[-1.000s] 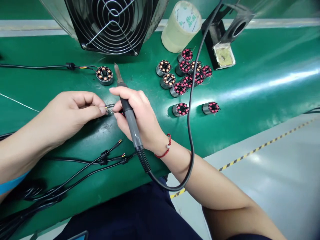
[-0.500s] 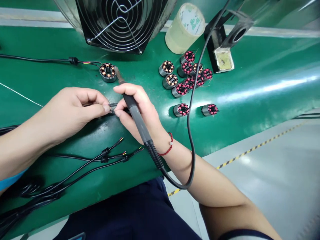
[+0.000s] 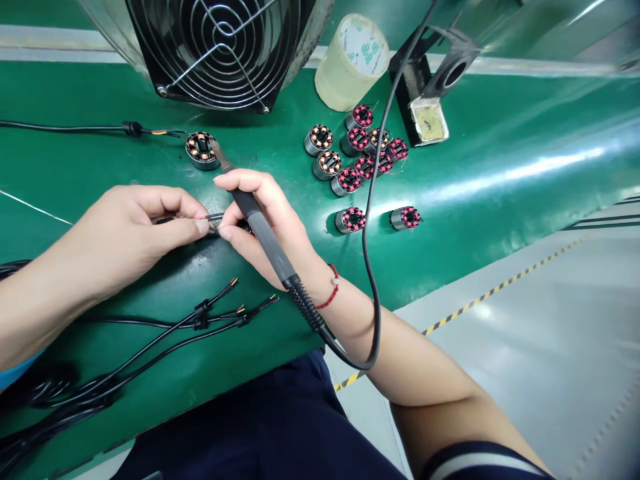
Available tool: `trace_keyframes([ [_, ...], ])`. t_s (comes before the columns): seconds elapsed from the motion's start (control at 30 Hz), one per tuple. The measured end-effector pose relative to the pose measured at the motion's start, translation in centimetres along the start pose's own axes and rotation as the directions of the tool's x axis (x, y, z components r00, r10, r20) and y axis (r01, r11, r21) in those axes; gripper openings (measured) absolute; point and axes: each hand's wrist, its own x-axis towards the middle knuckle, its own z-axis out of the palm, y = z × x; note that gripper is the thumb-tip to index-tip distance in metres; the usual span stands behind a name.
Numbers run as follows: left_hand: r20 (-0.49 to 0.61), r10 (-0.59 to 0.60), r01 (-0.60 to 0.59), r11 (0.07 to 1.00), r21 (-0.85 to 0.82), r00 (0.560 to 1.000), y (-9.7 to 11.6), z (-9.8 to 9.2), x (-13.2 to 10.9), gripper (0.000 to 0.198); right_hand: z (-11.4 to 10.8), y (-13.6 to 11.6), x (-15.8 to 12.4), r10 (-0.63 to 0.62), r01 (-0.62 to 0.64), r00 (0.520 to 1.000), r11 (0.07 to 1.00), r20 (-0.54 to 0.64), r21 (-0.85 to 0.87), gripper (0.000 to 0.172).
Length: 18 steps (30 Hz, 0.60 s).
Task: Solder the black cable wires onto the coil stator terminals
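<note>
Thin dark wires [image 3: 215, 217] run between the fingertips of both hands. My left hand [image 3: 133, 230] pinches them between thumb and index finger. In my right hand [image 3: 275, 227] lies a soldering iron [image 3: 267, 240], its handle across the palm and its tip pointing up and left. The thumb and fingertips of that hand also pinch the wires' other end, partly hidden. Beyond the hands stands a small motor stator [image 3: 201, 152] with copper windings, joined to a black cable [image 3: 75, 128]. The iron's tip overlaps the stator's right edge; I cannot tell whether they touch.
Several stators [image 3: 347, 180] with red or copper windings stand to the right. A fan [image 3: 220, 60], a tape roll [image 3: 350, 67] and an iron stand with a sponge [image 3: 429, 122] are behind. Black cables [image 3: 165, 353] with bared ends lie in front. The iron's cord [image 3: 370, 260] loops over my right forearm.
The whole view has shifted slightly left, hands and bench together. Both hands keep nearly the same pinch on the wires, and the soldering iron stays in my right hand.
</note>
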Motion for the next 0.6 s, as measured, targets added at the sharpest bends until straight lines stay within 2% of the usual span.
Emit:
trace_keyframes([
  [0.17, -0.004, 0.01, -0.01, 1.0, 0.002, 1.0, -0.1, -0.1, -0.3, 0.034, -0.3, 0.6, 0.1, -0.071, 0.064, 0.997, 0.973, 0.024, 0.221, 0.041],
  [0.27, -0.02, 0.03, -0.03, 1.0, 0.002, 0.999, -0.1, 0.0, -0.6, 0.033, -0.4, 0.1, 0.1, -0.043, 0.041, 0.999, 0.962, 0.002, 0.269, 0.037],
  [0.5, -0.015, 0.074, -0.074, 0.997, 0.013, 0.997, -0.2, 0.4, -0.8, 0.032, -0.2, -1.1, 0.0, 0.028, -0.028, 1.0, 1.0, -0.008, 0.011, 0.042],
  [0.6, 0.006, 0.086, -0.086, 0.996, 0.015, 0.996, 0.0, 0.5, -0.9, 0.031, 0.4, -1.0, -0.1, -0.009, 0.005, 0.999, 0.995, -0.044, -0.102, 0.044],
])
